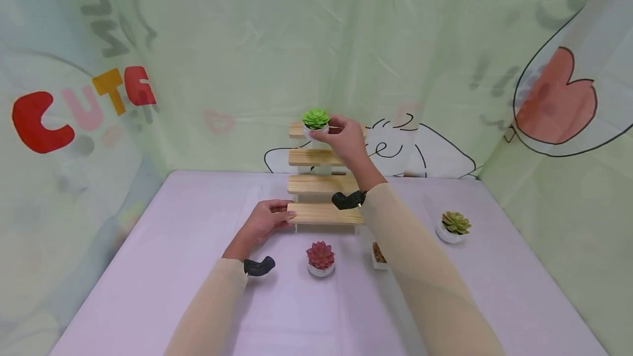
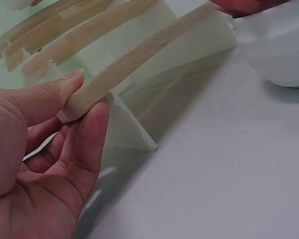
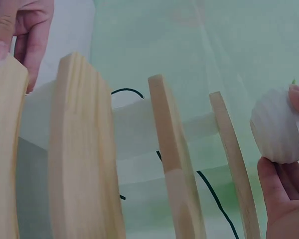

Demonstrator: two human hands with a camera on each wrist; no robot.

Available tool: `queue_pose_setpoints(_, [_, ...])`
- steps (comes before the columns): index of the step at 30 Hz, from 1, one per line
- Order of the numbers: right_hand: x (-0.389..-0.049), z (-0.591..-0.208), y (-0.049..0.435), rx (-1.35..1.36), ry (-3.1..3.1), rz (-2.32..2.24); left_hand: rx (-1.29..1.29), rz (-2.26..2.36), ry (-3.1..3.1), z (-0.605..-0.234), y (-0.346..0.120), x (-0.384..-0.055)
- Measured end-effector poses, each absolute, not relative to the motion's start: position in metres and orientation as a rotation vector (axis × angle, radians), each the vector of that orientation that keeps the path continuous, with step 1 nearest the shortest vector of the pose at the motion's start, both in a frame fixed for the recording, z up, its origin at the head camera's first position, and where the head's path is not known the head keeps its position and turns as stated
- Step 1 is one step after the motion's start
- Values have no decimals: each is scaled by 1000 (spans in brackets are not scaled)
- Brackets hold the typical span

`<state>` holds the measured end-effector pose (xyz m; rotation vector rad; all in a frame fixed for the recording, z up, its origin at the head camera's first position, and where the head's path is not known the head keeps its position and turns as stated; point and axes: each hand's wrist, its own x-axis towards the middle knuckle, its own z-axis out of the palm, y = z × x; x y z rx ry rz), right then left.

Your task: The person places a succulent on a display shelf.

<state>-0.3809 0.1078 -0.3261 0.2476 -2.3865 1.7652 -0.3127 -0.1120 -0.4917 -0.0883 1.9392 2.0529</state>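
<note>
My right hand point(image 1: 348, 139) grips a bright green potted succulent point(image 1: 316, 118) at the top of a four-step wooden display stand point(image 1: 323, 184). Its ribbed white pot point(image 3: 276, 127) sits between thumb and fingers, with a narrow gap to the top slat point(image 3: 235, 164) in the right wrist view. Down at the lowest step, my left hand point(image 1: 264, 222) pinches the left end of the bottom slat point(image 2: 119, 67), thumb above and fingers below. Pale translucent side panels point(image 2: 127, 127) carry the slats. My right hand and wrist cover part of the stand's right side in the head view.
A red succulent in a white pot point(image 1: 320, 259) stands on the table in front of the stand. A square white planter point(image 1: 379, 257) is partly behind my right sleeve. Farther right is an olive-green succulent point(image 1: 453, 226). Printed cloth point(image 1: 237, 70) hangs behind the table point(image 1: 207, 196).
</note>
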Motion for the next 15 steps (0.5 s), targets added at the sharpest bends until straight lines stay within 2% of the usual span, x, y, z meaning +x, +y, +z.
queue_pose_setpoints(15, [-403,-324,92,206,-2376,1741,-100,2069,1925,-491,-112,-308])
